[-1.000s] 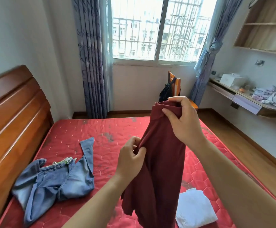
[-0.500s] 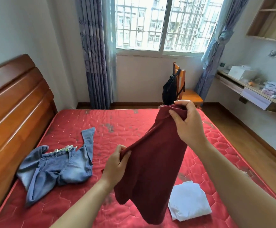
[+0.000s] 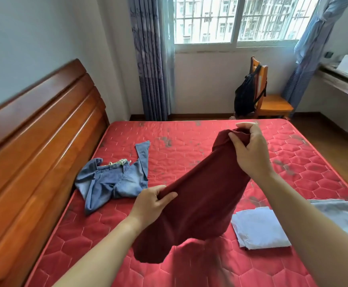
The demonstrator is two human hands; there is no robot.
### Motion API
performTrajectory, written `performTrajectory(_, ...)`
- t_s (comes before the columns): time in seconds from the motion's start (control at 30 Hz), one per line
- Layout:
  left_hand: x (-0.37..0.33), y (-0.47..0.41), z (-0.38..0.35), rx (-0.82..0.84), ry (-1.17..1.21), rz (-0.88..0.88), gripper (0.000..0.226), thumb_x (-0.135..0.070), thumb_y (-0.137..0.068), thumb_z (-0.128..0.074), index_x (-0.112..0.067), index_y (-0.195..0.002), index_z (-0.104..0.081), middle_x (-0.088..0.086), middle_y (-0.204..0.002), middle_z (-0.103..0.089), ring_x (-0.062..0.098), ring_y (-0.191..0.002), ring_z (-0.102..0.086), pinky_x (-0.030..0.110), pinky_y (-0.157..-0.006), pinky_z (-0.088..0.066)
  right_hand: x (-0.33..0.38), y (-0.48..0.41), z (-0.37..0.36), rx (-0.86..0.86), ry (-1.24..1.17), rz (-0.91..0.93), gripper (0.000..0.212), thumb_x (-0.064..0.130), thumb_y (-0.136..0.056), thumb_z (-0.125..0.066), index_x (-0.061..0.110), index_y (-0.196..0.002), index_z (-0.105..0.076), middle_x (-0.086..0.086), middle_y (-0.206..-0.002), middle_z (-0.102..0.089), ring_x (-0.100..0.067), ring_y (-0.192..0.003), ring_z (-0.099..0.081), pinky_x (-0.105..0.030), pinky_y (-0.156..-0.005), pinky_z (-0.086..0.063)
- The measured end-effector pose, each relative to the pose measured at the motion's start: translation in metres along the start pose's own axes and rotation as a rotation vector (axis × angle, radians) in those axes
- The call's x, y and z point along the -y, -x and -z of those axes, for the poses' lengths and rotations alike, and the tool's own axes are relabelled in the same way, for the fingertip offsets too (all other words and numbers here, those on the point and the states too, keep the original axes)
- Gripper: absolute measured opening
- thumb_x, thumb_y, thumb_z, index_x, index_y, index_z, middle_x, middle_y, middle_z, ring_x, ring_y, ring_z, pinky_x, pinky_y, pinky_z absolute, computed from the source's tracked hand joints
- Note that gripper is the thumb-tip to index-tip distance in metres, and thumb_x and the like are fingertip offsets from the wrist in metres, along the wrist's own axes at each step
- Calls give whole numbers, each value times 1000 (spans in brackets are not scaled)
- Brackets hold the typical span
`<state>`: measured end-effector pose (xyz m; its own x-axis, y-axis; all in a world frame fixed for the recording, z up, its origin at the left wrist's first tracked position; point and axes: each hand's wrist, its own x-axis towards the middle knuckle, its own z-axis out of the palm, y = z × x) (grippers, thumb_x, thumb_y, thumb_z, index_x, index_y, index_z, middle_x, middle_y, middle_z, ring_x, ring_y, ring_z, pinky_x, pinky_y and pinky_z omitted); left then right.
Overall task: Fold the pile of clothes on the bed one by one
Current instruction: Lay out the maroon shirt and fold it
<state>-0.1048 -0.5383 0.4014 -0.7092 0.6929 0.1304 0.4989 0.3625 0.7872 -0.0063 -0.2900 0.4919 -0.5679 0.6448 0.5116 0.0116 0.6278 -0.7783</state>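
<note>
Both hands are holding the maroon garment (image 3: 206, 195) above the bed (image 3: 189, 141): right hand (image 3: 249, 151) fingers pinching its far, higher end, left hand (image 3: 151, 204) fingers clamping its near, lower edge. Its long axis is running diagonally between them, the tail hanging below the left hand

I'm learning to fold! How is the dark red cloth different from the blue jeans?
The dark red cloth is held up above the bed by the left hand and right hand; the blue jeans lie on the red mattress, touched by nobody. The cloth is stretched out between the hands; the jeans are crumpled, one leg sticking out. Neither is folded yet.
</note>
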Motion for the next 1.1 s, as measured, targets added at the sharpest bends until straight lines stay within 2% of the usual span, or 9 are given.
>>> performTrajectory(0.17, 14, 81, 25, -124, 150, -30, 45, -38, -82, -67, 1, -68, -50, 7, -61, -43, 12, -59, -39, 39, -58, -37, 38, 62, 0, -43, 8, 10, 20, 16, -87, -63, 19, -104, -52, 21, -91, -52, 20, -85, -50, 3, -73, -33)
performTrajectory(0.3, 9, 142, 44, -225, 209, -95, 33, -49, -84, -54, -21, -69, -46, -13, -55, -41, 0, -52, -33, 19, -51, -30, 79, 104, 14, -137, 12, 32, 22, 16, -86, -63, 12, -107, -55, 14, -95, -54, 18, -83, -49, 2, -76, -33)
performTrajectory(0.4, -1, 168, 55, -281, 201, -161, 25, -53, -85, -46, -29, -78, -49, -8, -60, -49, 1, -53, -41, 23, -53, -36, 110, 119, 31, -224, 13, 79, 25, 17, -86, -63, 8, -107, -56, 4, -100, -55, 13, -84, -48, 2, -78, -33)
performTrajectory(0.53, -15, 179, 72, -274, 196, -233, 12, -40, -88, -49, -37, -76, -50, -14, -64, -55, -2, -54, -47, 12, -52, -35, 136, 129, 43, -259, 28, 83, 26, 19, -85, -63, 7, -108, -56, 9, -94, -54, 21, -81, -48, 3, -76, -32)
performTrajectory(0.63, -8, 178, 78, -266, 114, -261, 19, -31, -89, -52, -41, -74, -48, -19, -66, -57, -3, -55, -50, 6, -53, -33, 135, 137, 39, -229, 41, 71, 25, 18, -86, -62, 6, -107, -56, 9, -94, -54, 14, -80, -49, 3, -76, -32)
performTrajectory(0.83, 38, 151, 58, -175, 86, -114, 16, -36, -91, -55, -23, -82, -57, -12, -60, -58, 0, -54, -53, 24, -55, -42, 68, 137, -3, -105, 67, -67, 25, 18, -87, -63, 6, -108, -54, 2, -98, -55, 0, -86, -49, 2, -74, -33)
performTrajectory(0.93, 72, 120, 33, -128, 46, -30, 20, -42, -89, -55, -24, -83, -59, -10, -62, -60, 4, -55, -54, 35, -57, -45, 6, 121, -37, -60, 51, -153, 24, 16, -87, -64, 7, -108, -54, 7, -91, -54, 5, -79, -50, 1, -74, -35)
performTrajectory(1.03, 120, 72, -4, -136, -52, 72, 19, -47, -85, -57, -29, -81, -58, -17, -58, -58, 1, -54, -54, 25, -53, -41, -77, 95, -86, 16, 36, -245, 23, 13, -87, -63, 7, -107, -54, 13, -88, -54, 9, -78, -53, -2, -75, -37)
performTrajectory(1.1, 154, 22, -29, -165, -124, 121, 20, -51, -82, -58, -30, -81, -57, -19, -56, -56, 2, -56, -56, 18, -51, -35, -136, 67, -123, 50, 29, -286, 22, 11, -87, -62, 7, -106, -53, 4, -91, -57, -2, -83, -55, -4, -77, -38)
